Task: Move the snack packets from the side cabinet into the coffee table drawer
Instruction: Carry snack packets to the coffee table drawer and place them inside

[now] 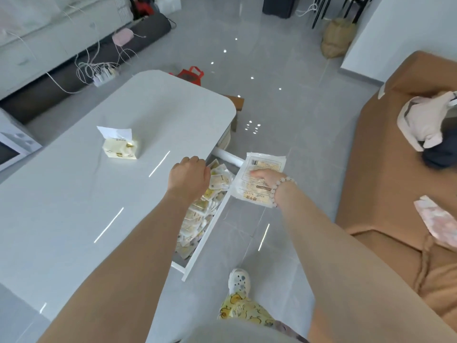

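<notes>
The white coffee table (123, 194) has its drawer (212, 231) pulled out on the right side, filled with several pale yellow snack packets (197, 214). My right hand (265, 178) grips a stack of flat white-and-yellow snack packets (262, 169), held just right of the drawer's far end, above the floor. My left hand (189, 175) hangs with curled fingers at the table's edge, over the packets in the drawer; what its fingertips touch is hidden.
A tissue pack (120, 146) lies on the tabletop. A brown sofa (400, 169) with clothes on it stands close on the right. Grey tiled floor runs between table and sofa. A red bag (190, 75) and a power strip (103, 75) lie beyond the table.
</notes>
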